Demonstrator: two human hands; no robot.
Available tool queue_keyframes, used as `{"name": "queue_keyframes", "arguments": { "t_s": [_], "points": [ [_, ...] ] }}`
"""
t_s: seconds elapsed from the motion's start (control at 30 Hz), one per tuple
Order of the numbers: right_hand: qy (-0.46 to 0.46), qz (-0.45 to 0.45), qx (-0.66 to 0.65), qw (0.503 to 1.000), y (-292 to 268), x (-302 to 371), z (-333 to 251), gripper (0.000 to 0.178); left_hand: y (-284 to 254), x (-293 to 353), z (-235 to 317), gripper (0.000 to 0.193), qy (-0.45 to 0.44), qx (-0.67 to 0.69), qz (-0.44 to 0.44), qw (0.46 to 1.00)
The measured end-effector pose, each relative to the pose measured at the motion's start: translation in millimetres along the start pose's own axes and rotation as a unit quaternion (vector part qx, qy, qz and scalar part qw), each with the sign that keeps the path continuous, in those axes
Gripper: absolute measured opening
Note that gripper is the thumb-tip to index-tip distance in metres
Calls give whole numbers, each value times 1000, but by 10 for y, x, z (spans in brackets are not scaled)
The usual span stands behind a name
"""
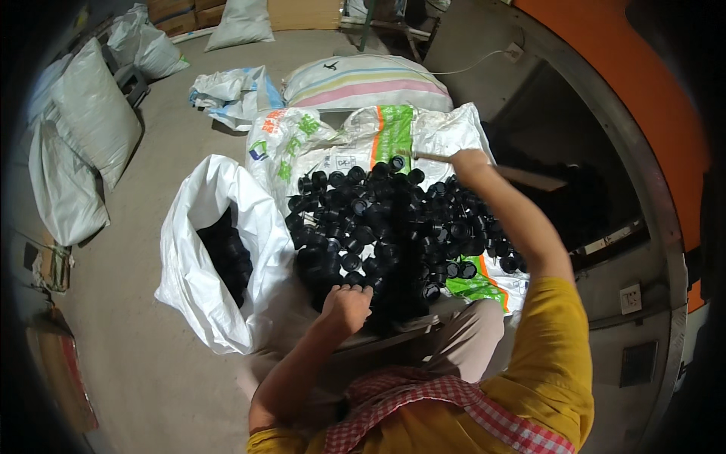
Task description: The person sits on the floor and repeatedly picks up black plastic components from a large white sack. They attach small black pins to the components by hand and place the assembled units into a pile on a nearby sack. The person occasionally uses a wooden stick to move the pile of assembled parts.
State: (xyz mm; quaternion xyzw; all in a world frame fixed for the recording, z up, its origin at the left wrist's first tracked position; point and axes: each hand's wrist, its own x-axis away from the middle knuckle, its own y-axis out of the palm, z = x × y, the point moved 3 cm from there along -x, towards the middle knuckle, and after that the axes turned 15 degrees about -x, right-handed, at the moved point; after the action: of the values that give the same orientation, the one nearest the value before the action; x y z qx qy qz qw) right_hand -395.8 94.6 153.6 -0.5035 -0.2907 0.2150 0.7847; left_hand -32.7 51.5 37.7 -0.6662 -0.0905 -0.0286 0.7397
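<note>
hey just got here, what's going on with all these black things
A seated person's right grip holds a stick-like tool. The left grip is at the near edge of a pile of black parts; whether it holds one is hidden. The pile lies on a printed sheet, and more dark parts sit inside the open white sack to the left.

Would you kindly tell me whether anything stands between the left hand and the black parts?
Nothing visible: the left hand is at the near edge of the black parts; the tool in the right hand is farther off.
</note>
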Motion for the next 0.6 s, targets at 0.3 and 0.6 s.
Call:
{"name": "queue_keyframes", "arguments": {
  "t_s": [0.3, 0.6],
  "points": [
    [-144, -146, 14, 979, 453, 861, -276, 44, -28, 97, -71, 40, -20, 8, 14, 1000],
    [-155, -144, -5, 977, 95, 2170, -151, 57, 216, -54, 39, 41, 37, 30, 22, 999]
  ]
}}
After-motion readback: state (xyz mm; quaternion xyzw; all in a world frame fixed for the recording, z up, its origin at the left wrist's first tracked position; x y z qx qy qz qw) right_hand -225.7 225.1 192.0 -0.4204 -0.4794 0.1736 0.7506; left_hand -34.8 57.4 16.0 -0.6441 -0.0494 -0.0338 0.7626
